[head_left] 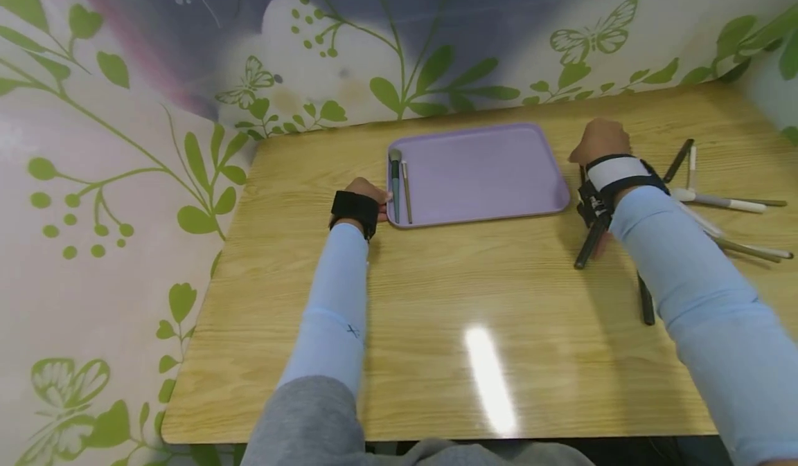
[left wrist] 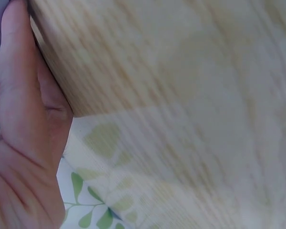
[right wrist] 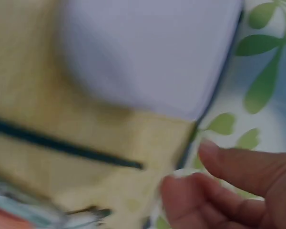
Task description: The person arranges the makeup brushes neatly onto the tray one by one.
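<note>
A lilac rectangular tray (head_left: 480, 168) lies on the wooden table. Near its left side rest two makeup brushes: a fluffy-headed one with a dark green handle (head_left: 395, 182) and a thin brown-handled one (head_left: 408, 192). My left hand (head_left: 368, 192) pinches the tray's left rim, thumb on top; the left wrist view shows its fingers along the edge. Just right of the tray, my right hand (head_left: 601, 140) hovers with fingers loosely curled. In the right wrist view a gap shows between thumb and fingertips, and I see nothing held. A dark stick (right wrist: 66, 145) lies near the tray corner.
Several slim brushes or pens, including a white-ended one (head_left: 729, 203) and a black one (head_left: 678, 161), lie scattered right of the tray, partly hidden by my right forearm. Another black one (head_left: 645, 300) lies nearer me. A leaf-patterned wall (head_left: 436, 50) borders the table behind.
</note>
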`<action>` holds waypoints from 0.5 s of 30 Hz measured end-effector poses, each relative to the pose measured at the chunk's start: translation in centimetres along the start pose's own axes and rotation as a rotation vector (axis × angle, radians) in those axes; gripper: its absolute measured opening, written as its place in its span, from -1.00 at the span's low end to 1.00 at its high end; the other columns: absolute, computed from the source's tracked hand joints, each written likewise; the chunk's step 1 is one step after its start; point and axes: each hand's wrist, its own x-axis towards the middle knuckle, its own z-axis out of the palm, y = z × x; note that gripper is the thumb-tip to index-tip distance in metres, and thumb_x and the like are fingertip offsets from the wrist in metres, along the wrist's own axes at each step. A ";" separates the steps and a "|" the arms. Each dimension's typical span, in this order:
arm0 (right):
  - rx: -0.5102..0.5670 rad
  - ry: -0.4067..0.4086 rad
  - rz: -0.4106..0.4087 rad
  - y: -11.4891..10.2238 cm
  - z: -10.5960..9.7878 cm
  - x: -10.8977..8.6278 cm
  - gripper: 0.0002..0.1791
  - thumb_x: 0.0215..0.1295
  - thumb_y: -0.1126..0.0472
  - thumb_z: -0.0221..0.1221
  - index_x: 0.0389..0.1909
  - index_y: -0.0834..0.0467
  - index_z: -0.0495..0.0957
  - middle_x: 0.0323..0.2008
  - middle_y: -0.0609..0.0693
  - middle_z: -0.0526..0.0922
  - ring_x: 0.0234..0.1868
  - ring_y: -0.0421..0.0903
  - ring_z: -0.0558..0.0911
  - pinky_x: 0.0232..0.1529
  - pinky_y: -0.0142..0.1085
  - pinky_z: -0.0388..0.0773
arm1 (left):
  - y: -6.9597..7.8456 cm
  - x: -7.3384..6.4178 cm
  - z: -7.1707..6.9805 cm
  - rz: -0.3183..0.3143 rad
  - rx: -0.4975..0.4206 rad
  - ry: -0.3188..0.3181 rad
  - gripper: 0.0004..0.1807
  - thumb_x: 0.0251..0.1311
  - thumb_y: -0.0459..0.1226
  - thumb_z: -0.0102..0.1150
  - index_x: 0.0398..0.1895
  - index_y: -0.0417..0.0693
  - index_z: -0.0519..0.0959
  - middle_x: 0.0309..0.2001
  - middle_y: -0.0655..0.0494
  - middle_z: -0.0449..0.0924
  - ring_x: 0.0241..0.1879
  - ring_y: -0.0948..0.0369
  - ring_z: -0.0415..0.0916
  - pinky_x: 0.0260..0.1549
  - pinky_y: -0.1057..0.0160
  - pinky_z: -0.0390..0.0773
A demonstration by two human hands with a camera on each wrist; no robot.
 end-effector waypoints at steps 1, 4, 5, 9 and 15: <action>-0.019 -0.006 -0.007 0.2 0.5 -0.2 -0.65 -0.08 0.20 0.13 -0.41 0.47 0.50 -0.32 0.43 0.50 -0.29 0.31 0.48 -0.34 0.04 0.47 | 0.0 -0.2 -0.3 -0.006 0.000 0.012 -0.71 0.04 -0.42 0.04 -0.12 -0.32 0.44 -0.60 -0.02 0.43 -0.59 0.18 0.45 -0.24 0.14 0.55; -0.054 -0.022 -0.036 0.3 1.9 -1.0 -0.72 -0.10 0.26 0.07 -0.49 0.46 0.49 -0.36 0.44 0.50 -0.33 0.30 0.49 -0.42 0.03 0.48 | -0.1 -0.3 -0.8 0.005 0.015 0.030 -0.72 0.04 -0.41 0.05 -0.14 -0.32 0.45 -0.59 -0.03 0.42 -0.62 0.20 0.42 -0.23 0.14 0.55; -0.057 -0.017 -0.046 0.3 2.3 -1.3 -0.74 -0.10 0.27 0.06 -0.52 0.45 0.49 -0.39 0.42 0.51 -0.36 0.29 0.50 -0.46 0.02 0.49 | -0.1 -0.3 -0.9 0.014 0.026 0.032 -0.73 0.04 -0.40 0.05 -0.14 -0.32 0.46 -0.57 -0.03 0.42 -0.63 0.21 0.41 -0.23 0.14 0.54; -0.055 0.007 -0.019 0.0 2.9 -2.1 -0.77 -0.07 0.33 -0.02 -0.59 0.46 0.47 -0.42 0.45 0.50 -0.42 0.27 0.51 -0.53 0.00 0.48 | 0.0 -0.6 -0.8 0.043 0.048 0.026 -0.69 0.05 -0.38 0.05 -0.11 -0.32 0.44 -0.45 -0.07 0.42 -0.60 0.21 0.41 -0.16 0.12 0.51; -0.103 0.040 0.034 -1.2 3.3 -1.9 -0.71 0.01 0.33 -0.14 -0.43 0.46 0.48 -0.35 0.41 0.51 -0.34 0.24 0.53 -0.48 -0.03 0.52 | 0.0 -0.7 -1.0 0.046 0.050 0.039 -0.70 0.06 -0.38 0.04 -0.11 -0.33 0.44 -0.39 -0.11 0.44 -0.55 0.18 0.43 -0.16 0.11 0.51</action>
